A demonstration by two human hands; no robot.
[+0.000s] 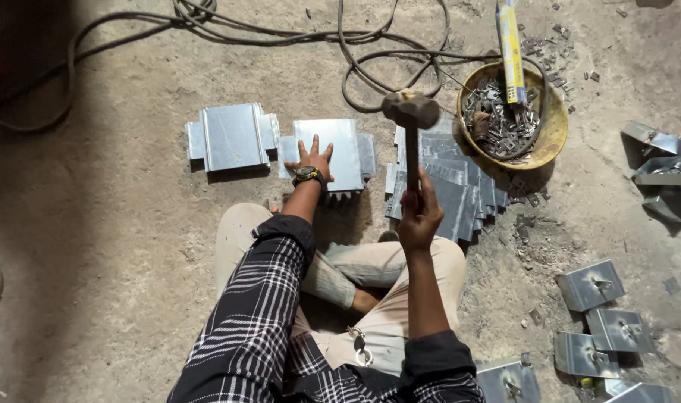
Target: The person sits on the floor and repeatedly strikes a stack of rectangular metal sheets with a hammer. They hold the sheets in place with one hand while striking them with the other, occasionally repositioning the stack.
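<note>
Your right hand (419, 216) is clenched around the wooden handle of a hammer (410, 119), gripping it near the lower end. The hammer stands nearly upright, its heavy head raised above the floor and well clear of the metal below.

Your left hand (311, 160) lies flat with fingers spread, grasping nothing, pressing down on a folded sheet-metal piece (339, 153) that rests on the concrete floor (117, 224) just in front of your crossed legs. A wristwatch (308, 175) sits on that wrist, and the checked sleeve is pushed up the forearm.

Just to the left of the pressed piece lies a second sheet-metal piece (232, 136) of the same stepped shape, flat on the floor and apart from your hand. To the right, under and behind the hammer, a fanned stack of metal sheets (452, 186) overlaps itself toward a yellow bowl (551, 134) filled with small metal scraps. A long yellow-and-white box (510, 48) leans in that bowl.

Dark cables (370, 52) loop across the floor beyond the pieces. Farther right, near your knee, several small metal brackets (590, 283) lie scattered, and more bent pieces (661, 160) rest by the edge of the view.
</note>
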